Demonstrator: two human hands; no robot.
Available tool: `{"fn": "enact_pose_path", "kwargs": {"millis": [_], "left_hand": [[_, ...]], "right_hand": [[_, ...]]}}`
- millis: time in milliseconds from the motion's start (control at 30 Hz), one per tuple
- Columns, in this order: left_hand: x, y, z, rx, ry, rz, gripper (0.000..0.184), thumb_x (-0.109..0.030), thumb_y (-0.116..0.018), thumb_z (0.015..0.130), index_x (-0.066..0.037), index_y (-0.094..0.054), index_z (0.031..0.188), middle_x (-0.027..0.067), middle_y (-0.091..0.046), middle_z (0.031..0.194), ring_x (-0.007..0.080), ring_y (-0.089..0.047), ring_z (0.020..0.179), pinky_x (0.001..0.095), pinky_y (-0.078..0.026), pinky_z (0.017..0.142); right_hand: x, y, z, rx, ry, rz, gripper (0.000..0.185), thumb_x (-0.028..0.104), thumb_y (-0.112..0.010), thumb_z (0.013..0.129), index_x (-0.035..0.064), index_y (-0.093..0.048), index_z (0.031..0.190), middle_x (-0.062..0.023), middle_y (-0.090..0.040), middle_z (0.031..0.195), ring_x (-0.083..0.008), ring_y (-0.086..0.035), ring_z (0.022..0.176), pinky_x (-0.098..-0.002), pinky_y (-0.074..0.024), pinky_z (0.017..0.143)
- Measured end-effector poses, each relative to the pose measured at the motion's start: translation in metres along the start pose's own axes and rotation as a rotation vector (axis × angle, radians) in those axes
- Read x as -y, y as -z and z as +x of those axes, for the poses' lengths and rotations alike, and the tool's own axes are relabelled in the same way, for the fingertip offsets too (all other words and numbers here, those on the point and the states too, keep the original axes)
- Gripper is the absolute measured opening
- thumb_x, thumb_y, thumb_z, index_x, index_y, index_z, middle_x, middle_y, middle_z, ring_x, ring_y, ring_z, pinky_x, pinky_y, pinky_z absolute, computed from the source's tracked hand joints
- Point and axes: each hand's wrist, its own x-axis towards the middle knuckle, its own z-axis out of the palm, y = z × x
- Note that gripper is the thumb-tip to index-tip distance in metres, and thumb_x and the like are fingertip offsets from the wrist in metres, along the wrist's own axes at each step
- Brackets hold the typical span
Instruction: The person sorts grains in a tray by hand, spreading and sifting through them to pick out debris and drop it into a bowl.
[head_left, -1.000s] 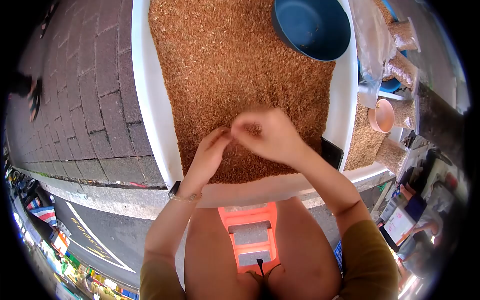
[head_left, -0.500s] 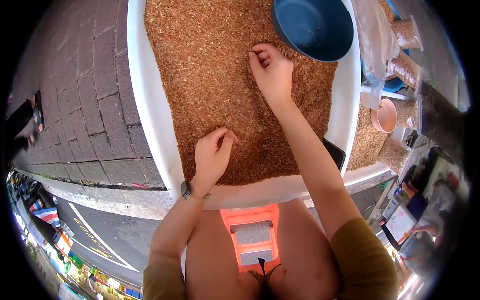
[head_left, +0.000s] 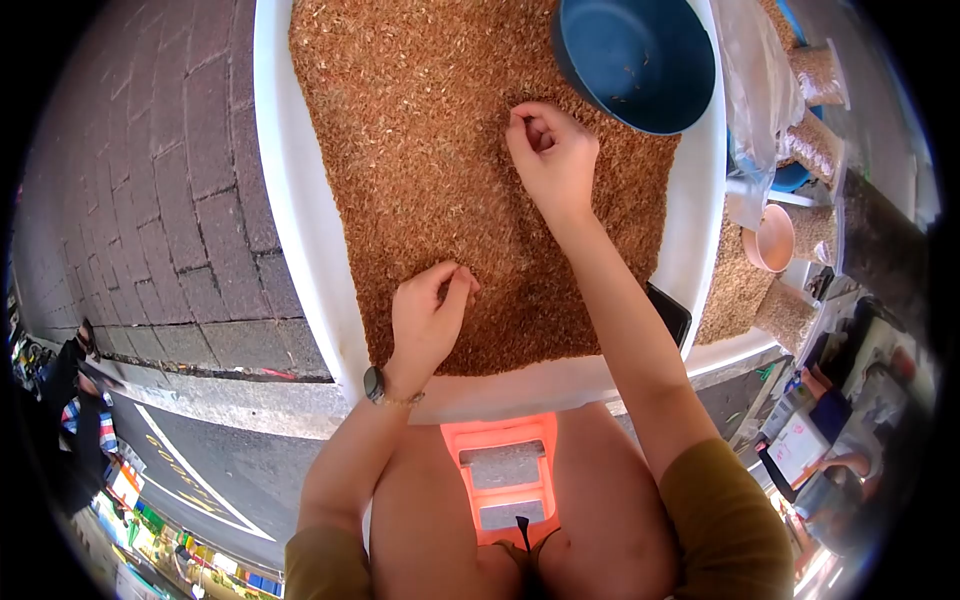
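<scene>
Leftmost, grey paving runs beside the white tray, which holds a broad bed of brown grain. My left hand, with a watch at its wrist, is low over the grain near the tray's close edge, its fingers curled narrow, thumb against the fingertips. Below the tray is an orange stool, between my legs. My right hand is farther out over the grain, fingers also pinched narrow (whether either pinch has a grain in it, I cannot tell). Just beyond it sits the blue bowl, a few bits inside. A black flat object lies against the tray's right side; past that are a pink bowl and filled clear bags.
</scene>
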Motion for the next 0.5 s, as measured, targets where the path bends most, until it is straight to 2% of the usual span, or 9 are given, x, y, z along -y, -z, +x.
{"fn": "enact_pose_path", "kwargs": {"millis": [33, 133, 233, 333, 400, 433, 500], "left_hand": [[0.0, -0.001, 0.0, -0.006, -0.009, -0.006, 0.026, -0.019, -0.053, 0.094, -0.001, -0.064, 0.078, 0.0081, -0.063, 0.061, 0.0145, -0.063, 0.056, 0.0264, -0.046, 0.052], [-0.004, 0.002, 0.0, 0.034, 0.033, 0.029, 0.027, -0.015, -0.052, 0.095, 0.002, -0.064, 0.079, 0.0073, -0.065, 0.067, 0.0123, -0.063, 0.06, 0.0254, -0.046, 0.056], [-0.005, 0.002, -0.001, 0.04, 0.048, 0.008, 0.026, -0.013, -0.051, 0.095, 0.003, -0.063, 0.079, 0.0071, -0.066, 0.069, 0.0113, -0.063, 0.062, 0.0249, -0.047, 0.058], [-0.007, 0.003, -0.001, 0.026, 0.022, 0.018, 0.025, -0.012, -0.051, 0.094, 0.003, -0.063, 0.079, 0.0076, -0.066, 0.069, 0.0116, -0.063, 0.062, 0.025, -0.047, 0.057], [-0.009, 0.004, -0.001, 0.027, 0.023, 0.046, 0.024, -0.011, -0.051, 0.094, 0.003, -0.063, 0.078, 0.008, -0.065, 0.067, 0.0119, -0.062, 0.061, 0.0252, -0.046, 0.057], [-0.009, 0.004, -0.001, 0.031, 0.024, 0.06, 0.024, -0.011, -0.051, 0.094, 0.002, -0.064, 0.078, 0.0078, -0.065, 0.067, 0.0119, -0.062, 0.061, 0.0252, -0.046, 0.057], [-0.009, 0.005, -0.001, 0.042, 0.025, 0.087, 0.024, -0.01, -0.05, 0.094, 0.002, -0.064, 0.079, 0.0074, -0.064, 0.067, 0.0118, -0.061, 0.06, 0.0253, -0.046, 0.058]], "right_hand": [[0.001, 0.002, -0.001, -0.007, 0.024, -0.013, 0.007, 0.003, -0.068, 0.078, 0.0025, -0.067, 0.085, -0.002, -0.056, 0.059, -0.005, -0.046, 0.047, -0.0211, -0.0358, 0.044], [0.01, 0.014, -0.006, 0.104, 0.071, -0.076, 0.01, 0.006, -0.069, 0.075, 0.0059, -0.066, 0.085, -0.0074, -0.06, 0.067, -0.0165, -0.056, 0.051, -0.0287, -0.0473, 0.05], [0.026, 0.03, -0.013, 0.235, 0.265, -0.063, 0.013, 0.005, -0.07, 0.073, 0.0087, -0.066, 0.085, -0.0057, -0.061, 0.068, -0.0166, -0.058, 0.052, -0.0273, -0.0479, 0.048], [0.069, 0.068, -0.013, 0.166, 0.438, -0.134, 0.016, 0.003, -0.07, 0.071, 0.0102, -0.065, 0.084, -0.0038, -0.063, 0.069, -0.0157, -0.059, 0.052, -0.0255, -0.0479, 0.046], [0.083, 0.091, -0.01, 0.018, 0.442, -0.107, 0.018, -0.004, -0.071, 0.067, 0.0061, -0.065, 0.081, -0.004, -0.067, 0.075, -0.0091, -0.058, 0.052, -0.0207, -0.0436, 0.043], [0.087, 0.101, -0.006, -0.038, 0.357, -0.091, 0.016, -0.005, -0.071, 0.069, 0.0044, -0.066, 0.081, -0.004, -0.068, 0.075, -0.0048, -0.055, 0.051, -0.0178, -0.0404, 0.043], [0.081, 0.104, 0.014, -0.238, 0.345, -0.083, 0.012, -0.004, -0.07, 0.075, 0.002, -0.068, 0.085, -0.0002, -0.063, 0.067, -0.0013, -0.048, 0.048, -0.0155, -0.0338, 0.043]]}}
